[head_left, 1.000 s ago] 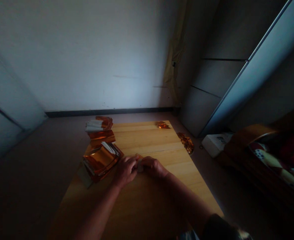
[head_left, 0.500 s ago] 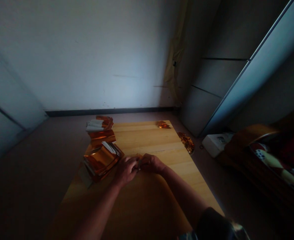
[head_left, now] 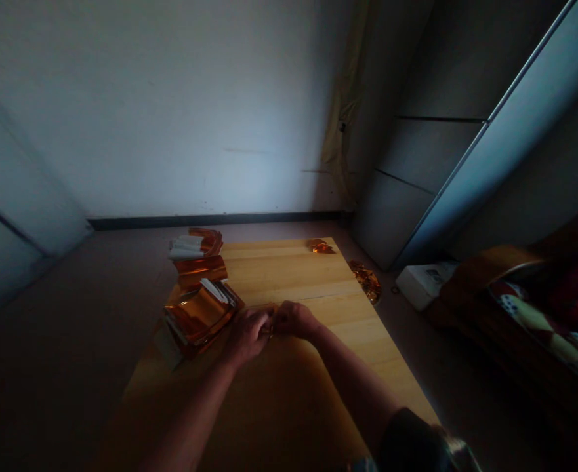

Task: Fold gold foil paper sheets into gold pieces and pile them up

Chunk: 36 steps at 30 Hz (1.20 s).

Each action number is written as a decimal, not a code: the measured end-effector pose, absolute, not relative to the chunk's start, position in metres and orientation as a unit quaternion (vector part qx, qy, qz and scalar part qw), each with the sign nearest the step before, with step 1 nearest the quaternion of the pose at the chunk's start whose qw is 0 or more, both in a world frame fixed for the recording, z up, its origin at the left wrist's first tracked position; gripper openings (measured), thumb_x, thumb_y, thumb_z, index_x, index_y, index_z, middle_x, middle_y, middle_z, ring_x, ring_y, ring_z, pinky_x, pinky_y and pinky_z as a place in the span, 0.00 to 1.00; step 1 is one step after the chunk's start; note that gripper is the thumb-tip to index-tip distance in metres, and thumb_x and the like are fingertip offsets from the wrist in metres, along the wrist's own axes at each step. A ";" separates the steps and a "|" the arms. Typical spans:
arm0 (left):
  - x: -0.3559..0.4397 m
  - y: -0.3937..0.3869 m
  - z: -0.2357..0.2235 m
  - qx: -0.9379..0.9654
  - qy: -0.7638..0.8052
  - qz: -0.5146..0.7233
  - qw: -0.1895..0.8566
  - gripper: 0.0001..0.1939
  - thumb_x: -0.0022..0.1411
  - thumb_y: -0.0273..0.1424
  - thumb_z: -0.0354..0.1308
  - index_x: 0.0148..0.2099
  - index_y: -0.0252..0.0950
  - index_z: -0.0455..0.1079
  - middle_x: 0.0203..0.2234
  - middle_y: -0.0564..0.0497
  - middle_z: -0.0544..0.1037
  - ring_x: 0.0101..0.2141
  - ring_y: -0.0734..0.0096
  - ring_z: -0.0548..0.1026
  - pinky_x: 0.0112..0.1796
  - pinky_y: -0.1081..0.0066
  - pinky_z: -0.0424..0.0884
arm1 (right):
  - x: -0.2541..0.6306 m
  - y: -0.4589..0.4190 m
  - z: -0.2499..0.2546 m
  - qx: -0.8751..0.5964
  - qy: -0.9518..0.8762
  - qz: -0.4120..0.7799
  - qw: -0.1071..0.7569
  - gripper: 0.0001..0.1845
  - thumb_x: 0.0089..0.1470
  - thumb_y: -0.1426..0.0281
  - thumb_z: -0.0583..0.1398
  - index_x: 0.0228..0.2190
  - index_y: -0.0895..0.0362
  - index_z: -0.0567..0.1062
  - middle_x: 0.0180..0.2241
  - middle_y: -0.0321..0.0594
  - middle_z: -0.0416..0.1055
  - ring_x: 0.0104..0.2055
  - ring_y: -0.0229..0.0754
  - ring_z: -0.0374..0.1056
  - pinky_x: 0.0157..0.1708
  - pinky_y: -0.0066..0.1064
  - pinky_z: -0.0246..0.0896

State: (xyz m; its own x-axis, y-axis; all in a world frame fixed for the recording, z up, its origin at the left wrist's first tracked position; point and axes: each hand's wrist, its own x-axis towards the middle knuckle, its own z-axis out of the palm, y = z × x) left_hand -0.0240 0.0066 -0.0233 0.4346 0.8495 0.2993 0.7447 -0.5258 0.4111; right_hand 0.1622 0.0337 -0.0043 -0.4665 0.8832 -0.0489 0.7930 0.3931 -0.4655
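Above the middle of the wooden table point(head_left: 289, 272), my two hands meet fingertip to fingertip. My left hand point(head_left: 250, 331) is closed, its fingers pinching a small piece of gold foil paper point(head_left: 269, 307). Most of that piece is hidden by the fingers. On its other side my right hand point(head_left: 292, 318) is curled, gripping the same piece. Close to my left hand lies a thick stack of copper-coloured foil paper point(head_left: 197, 313), curled and showing pale backs.
Behind the stack lie another foil sheet point(head_left: 200, 269) and a rolled bundle point(head_left: 205, 241). A small folded foil piece point(head_left: 321, 246) sits at the far right corner. Shiny foil pieces point(head_left: 366, 282) are heaped beyond the right edge, near a white box point(head_left: 421, 286).
My right hand has turned slightly, its fingers curling in closer against my left hand. The stack and the other foil pieces stay where they were.
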 end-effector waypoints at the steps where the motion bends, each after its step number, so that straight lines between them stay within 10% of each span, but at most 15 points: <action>1: -0.024 0.007 -0.024 0.843 0.474 0.232 0.104 0.06 0.57 0.29 0.51 0.34 0.38 0.69 0.34 0.46 0.74 0.39 0.61 0.69 0.41 0.63 0.65 | 0.162 0.034 -0.004 -0.505 -0.829 0.217 0.099 0.10 0.47 0.64 0.64 0.33 0.53 0.80 0.34 0.36 0.74 0.33 0.37 0.67 0.31 0.23 0.56; 30: -0.026 0.006 -0.020 0.856 0.457 0.214 0.110 0.12 0.53 0.26 0.56 0.41 0.42 0.72 0.47 0.49 0.75 0.45 0.60 0.70 0.47 0.60 0.64 | 0.164 0.029 -0.005 -0.536 -0.790 0.238 0.179 0.09 0.45 0.76 0.62 0.32 0.57 0.78 0.33 0.39 0.73 0.34 0.37 0.67 0.33 0.23 0.59; 36: -0.027 0.009 -0.027 0.859 0.451 0.218 0.106 0.21 0.53 0.28 0.56 0.51 0.42 0.68 0.49 0.49 0.74 0.47 0.59 0.69 0.49 0.58 0.64 | 0.157 0.019 -0.012 -0.554 -0.780 0.215 0.196 0.11 0.46 0.63 0.64 0.30 0.58 0.76 0.32 0.38 0.69 0.30 0.35 0.64 0.29 0.23 0.57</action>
State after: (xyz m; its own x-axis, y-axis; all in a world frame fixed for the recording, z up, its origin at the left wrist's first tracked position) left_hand -0.0274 0.0088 -0.0270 0.4973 0.8213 0.2795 0.7286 -0.5703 0.3793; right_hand 0.1567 0.0190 -0.0118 -0.3103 0.9482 0.0683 0.7798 0.2950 -0.5521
